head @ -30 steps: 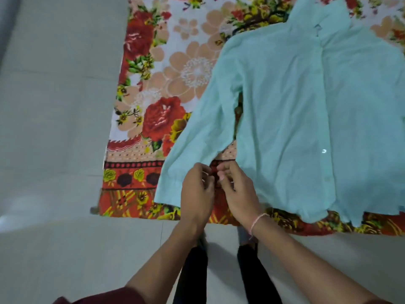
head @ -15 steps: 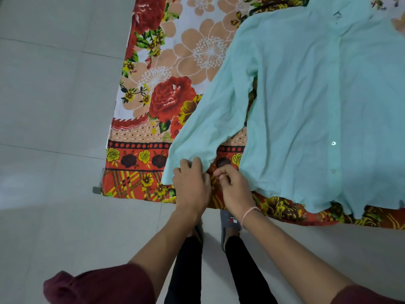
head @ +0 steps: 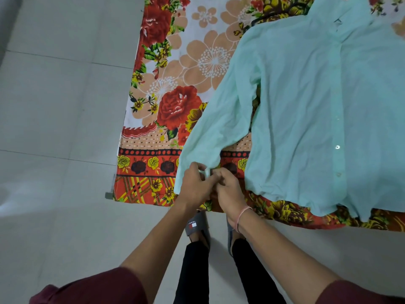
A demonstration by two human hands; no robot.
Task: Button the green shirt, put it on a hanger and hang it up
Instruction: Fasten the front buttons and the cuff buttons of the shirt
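The pale green shirt (head: 306, 110) lies flat, front up, on a flowered bedsheet, with its placket closed down the middle and a shiny button showing low on it. Its left sleeve (head: 221, 119) runs down toward me and ends in a cuff at the sheet's near edge. My left hand (head: 195, 185) and my right hand (head: 230, 189) meet at that cuff and pinch its fabric between the fingers. A thin pink thread circles my right wrist. No hanger is in view.
The flowered red and orange bedsheet (head: 166, 102) covers a low bed whose near edge runs just in front of my feet. Pale floor tiles (head: 57, 106) spread to the left and below. My slippers (head: 197, 229) stand against the bed edge.
The view has shifted a little. Both hands stay at the sleeve cuff, with the fingers now closed tighter together around its edge.
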